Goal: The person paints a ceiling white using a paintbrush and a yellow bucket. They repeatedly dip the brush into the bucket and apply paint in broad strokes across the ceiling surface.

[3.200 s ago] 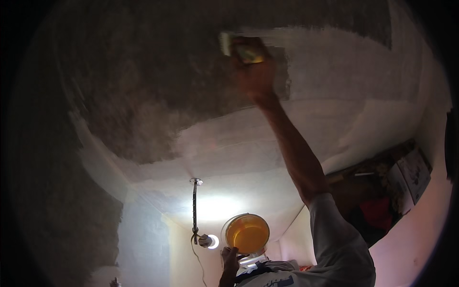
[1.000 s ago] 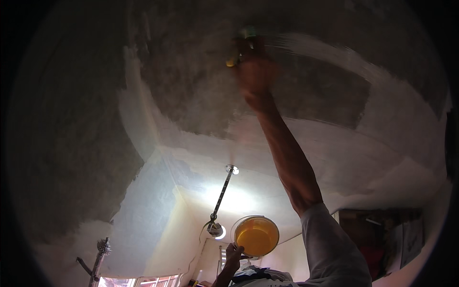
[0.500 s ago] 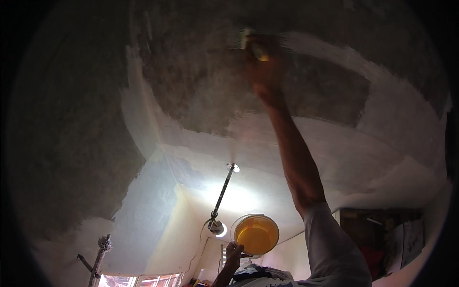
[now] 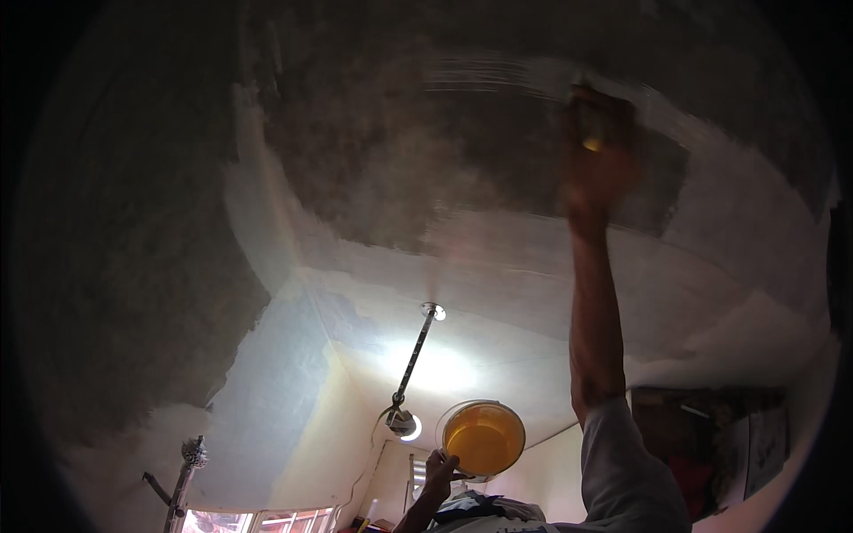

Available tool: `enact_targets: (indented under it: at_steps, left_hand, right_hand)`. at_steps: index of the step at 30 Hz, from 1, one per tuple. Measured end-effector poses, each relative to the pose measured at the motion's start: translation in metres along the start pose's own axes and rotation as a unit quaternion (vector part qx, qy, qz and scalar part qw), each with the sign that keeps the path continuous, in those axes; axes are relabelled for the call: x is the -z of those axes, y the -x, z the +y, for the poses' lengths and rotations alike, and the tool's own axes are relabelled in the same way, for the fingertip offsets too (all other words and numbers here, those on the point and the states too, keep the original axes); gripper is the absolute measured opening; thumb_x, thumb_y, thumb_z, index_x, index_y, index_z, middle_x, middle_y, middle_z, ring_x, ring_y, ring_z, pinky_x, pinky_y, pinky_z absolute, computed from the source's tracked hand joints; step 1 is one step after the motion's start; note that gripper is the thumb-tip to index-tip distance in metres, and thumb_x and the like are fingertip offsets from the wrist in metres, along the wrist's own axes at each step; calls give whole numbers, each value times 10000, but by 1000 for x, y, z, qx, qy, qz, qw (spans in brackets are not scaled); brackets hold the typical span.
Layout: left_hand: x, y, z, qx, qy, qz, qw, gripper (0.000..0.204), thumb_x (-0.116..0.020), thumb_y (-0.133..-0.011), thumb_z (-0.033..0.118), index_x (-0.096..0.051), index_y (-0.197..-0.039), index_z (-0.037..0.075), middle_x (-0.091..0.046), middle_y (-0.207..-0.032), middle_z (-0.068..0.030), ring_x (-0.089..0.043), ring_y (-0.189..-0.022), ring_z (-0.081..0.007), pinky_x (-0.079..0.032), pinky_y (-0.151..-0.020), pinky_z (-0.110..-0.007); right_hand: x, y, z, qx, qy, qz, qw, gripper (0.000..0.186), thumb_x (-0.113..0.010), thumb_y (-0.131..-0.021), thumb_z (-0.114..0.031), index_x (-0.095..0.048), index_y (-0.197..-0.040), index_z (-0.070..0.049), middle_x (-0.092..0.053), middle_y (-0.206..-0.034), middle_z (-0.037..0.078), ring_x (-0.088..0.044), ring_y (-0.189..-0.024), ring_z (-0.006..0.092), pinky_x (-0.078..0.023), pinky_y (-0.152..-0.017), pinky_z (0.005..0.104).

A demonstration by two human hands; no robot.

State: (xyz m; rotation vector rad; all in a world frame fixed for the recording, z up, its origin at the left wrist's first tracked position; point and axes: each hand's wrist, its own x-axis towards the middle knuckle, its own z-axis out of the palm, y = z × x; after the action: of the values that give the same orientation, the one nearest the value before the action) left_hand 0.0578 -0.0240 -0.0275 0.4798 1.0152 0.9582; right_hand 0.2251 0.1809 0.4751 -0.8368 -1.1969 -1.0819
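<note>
My right hand (image 4: 602, 147) is raised high against the dark, partly whitened surface overhead. It is closed around a paintbrush, whose yellow handle end (image 4: 592, 142) shows between blurred fingers; the bristles can hardly be made out. A fresh light streak (image 4: 498, 75) with fine bristle lines runs to the left of the hand. Low in the picture, my left hand (image 4: 439, 471) grips the lower left edge of a round bucket (image 4: 484, 439) with a pale rim and an amber face. Whether that amber is paint inside or the bucket's bottom, I cannot tell.
A dark perforated rod (image 4: 414, 357) hangs from a round plate, with a bright lamp (image 4: 407, 425) at its end. Another metal pole (image 4: 187, 480) stands at lower left, near a window (image 4: 258, 521). Dark shelving (image 4: 702, 444) stands at the right.
My right hand has swept the brush to the right, leaving a longer light streak behind it. The bucket in my left hand has shifted slightly to the right.
</note>
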Motion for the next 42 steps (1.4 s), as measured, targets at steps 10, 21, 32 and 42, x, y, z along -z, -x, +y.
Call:
enact_targets:
  at_steps: [10,21,32,42]
  left_hand:
    - [0,5,6,-20,17,7,1000,319,-600,-797,35,-425,-1052,-46,-517,-988,-165,-648,-839,-333,-630,-610,-455]
    - [-2,5,11,-26,23,8,999,237,-611,-770,0,-393,-859,33,-446,-856,-119,-605,-757,-304,-605,-615,-556]
    - [-4,-22,3,-19,-8,-30,999,258,-606,-762,8,-437,-954,-27,-516,-908,-149,-636,-766,-293,-623,-600,-453]
    - [-1,-15,9,-33,-42,-31,998,225,-614,-807,37,-412,-902,18,-497,-889,-153,-615,-742,-322,-591,-614,-551]
  right_hand:
    - [-108,14,-107,12,-70,-106,992,379,-746,-649,-140,-662,-1014,-194,-588,-1053,98,-639,-863,303,-531,-677,378]
    - [-51,-5,-20,-50,-204,29,977,212,-675,-734,4,-670,-900,-128,-635,-926,57,-650,-840,219,-520,-690,330]
    - [70,-20,93,-124,-91,26,988,163,-641,-809,-15,-668,-961,-69,-673,-970,47,-636,-878,134,-505,-755,270]
    - [146,-39,136,-101,192,44,975,154,-638,-843,-188,-668,-994,-176,-622,-1008,18,-655,-854,195,-529,-732,316]
